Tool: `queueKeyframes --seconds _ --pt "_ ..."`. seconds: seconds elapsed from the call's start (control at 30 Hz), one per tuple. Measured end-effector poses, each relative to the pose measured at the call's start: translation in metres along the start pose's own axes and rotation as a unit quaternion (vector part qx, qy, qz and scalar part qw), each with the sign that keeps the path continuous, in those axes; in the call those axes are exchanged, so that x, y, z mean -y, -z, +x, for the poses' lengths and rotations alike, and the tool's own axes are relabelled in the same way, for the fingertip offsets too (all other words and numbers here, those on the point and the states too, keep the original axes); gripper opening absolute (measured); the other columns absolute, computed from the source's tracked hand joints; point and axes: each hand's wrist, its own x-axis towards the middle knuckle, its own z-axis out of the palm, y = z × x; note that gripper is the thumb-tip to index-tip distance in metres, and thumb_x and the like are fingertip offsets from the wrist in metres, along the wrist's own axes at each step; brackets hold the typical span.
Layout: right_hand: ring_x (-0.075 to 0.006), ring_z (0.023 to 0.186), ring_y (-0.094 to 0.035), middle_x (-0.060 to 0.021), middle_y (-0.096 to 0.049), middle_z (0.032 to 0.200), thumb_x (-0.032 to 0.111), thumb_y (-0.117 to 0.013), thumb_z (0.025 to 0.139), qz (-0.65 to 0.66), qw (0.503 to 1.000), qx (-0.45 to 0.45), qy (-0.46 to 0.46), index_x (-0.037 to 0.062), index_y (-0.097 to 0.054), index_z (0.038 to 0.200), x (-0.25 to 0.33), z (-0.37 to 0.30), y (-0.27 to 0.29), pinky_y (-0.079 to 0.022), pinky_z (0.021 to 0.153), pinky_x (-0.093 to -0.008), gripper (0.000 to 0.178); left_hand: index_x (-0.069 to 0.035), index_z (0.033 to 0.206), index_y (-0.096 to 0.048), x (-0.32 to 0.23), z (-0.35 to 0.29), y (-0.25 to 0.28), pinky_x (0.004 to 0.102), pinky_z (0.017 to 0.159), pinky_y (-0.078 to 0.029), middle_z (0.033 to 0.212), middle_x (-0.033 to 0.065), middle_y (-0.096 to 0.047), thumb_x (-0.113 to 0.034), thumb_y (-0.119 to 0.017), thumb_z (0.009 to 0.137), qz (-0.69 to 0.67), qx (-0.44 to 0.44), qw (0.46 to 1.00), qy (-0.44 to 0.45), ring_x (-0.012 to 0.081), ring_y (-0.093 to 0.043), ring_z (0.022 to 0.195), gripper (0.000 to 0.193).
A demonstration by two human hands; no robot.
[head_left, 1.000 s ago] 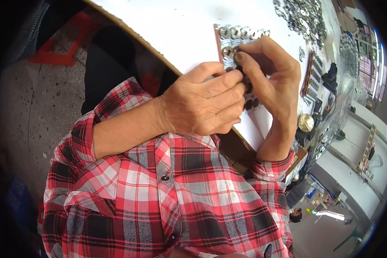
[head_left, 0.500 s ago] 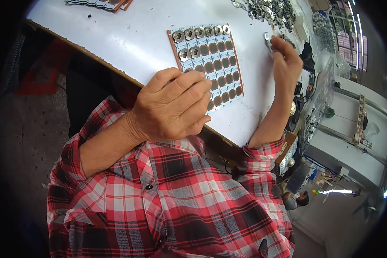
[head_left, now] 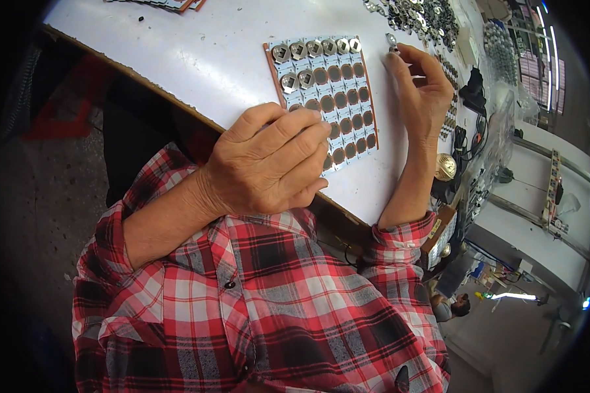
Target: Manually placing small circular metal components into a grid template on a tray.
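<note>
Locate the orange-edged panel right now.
The panel lies on the white table, upper middle of the head view, partly hidden by the left hand.

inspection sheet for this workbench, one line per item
surface: white table, rough brown near edge
job's things: sheet of small circuit boards; metal clips sit on six places in the top row, two in the second
clutter: heap of metal parts, stack of sheets, tiny dark bit
left grip: covers the sheet's lower-left part; contents hidden
right grip: pinches a small metal piece
cables: black cables at right
surroundings: lit tube lamp, another person in the background
</note>
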Motion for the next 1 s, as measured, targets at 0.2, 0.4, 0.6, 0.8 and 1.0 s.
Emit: queueKeyframes --seconds 0.2,0.4,0.6,0.8,1.0 --pt "-0.0078 0.074 -0.061 0.0003 -0.071 0.087 0.011 -0.075 0.094 -0.128 0.987 -0.028 0.095 0.0006 -0.077 0.1 -0.003 0.007 -0.009 -0.047 0.068 -0.0223 0.012 -0.006 0.096 -0.075 0.002 0.0 0.001 0.0377 0.088 -0.051 0.108 0.0054 -0.075 -0.033 -0.07 0.087 -0.002 0.0 1.0 -0.011 0.0219 -0.071 0.105 0.029" --pt "-0.0089 0.067 -0.063 -0.0068 -0.073 0.087 0.007 -0.075 0.095 0.294 0.947 0.035 -0.122 -0.0018 -0.074 0.105 0.029 -0.006 -0.002 -0.051 0.059 -0.0211 0.014 -0.007 0.092 -0.075 0.003 -0.002 -0.003 0.0367 0.087 -0.052 0.107 0.0052 -0.075 -0.035 -0.068 0.087 -0.003 -0.016 1.0 -0.009 0.0208 -0.071 0.103 0.03" --pt "-0.0051 0.076 -0.064 -0.0008 -0.073 0.09 -0.001 -0.07 0.096 0.245 0.951 0.167 -0.086 -0.0009 -0.075 0.112 0.07 -0.024 -0.012 -0.051 0.065 -0.0185 0.017 -0.008 0.091 -0.074 0.002 -0.002 -0.005 0.0363 0.09 -0.051 0.106 0.0038 -0.074 -0.035 -0.068 0.086 0.004 -0.02 1.0 -0.009 0.0194 -0.07 0.106 0.028" --pt "-0.0062 0.076 -0.066 -0.002 -0.074 0.089 -0.003 -0.073 0.093 0.238 0.958 0.145 -0.061 -0.0018 -0.074 0.105 0.077 -0.03 -0.024 -0.053 0.067 -0.0194 0.013 -0.008 0.094 -0.075 0.002 -0.005 -0.006 0.0371 0.092 -0.05 0.11 0.0038 -0.074 -0.037 -0.069 0.084 0.009 -0.024 1.0 -0.011 0.0198 -0.069 0.109 0.031" --pt "-0.0063 0.076 -0.067 -0.0025 -0.075 0.089 -0.002 -0.074 0.092 0.217 0.963 0.158 -0.027 -0.001 -0.073 0.103 0.078 -0.032 -0.024 -0.054 0.068 -0.0204 0.011 -0.008 0.095 -0.075 0.002 -0.006 -0.005 0.0374 0.092 -0.05 0.11 0.0038 -0.073 -0.037 -0.069 0.083 0.005 -0.025 1.0 -0.014 0.0199 -0.068 0.11 0.032"
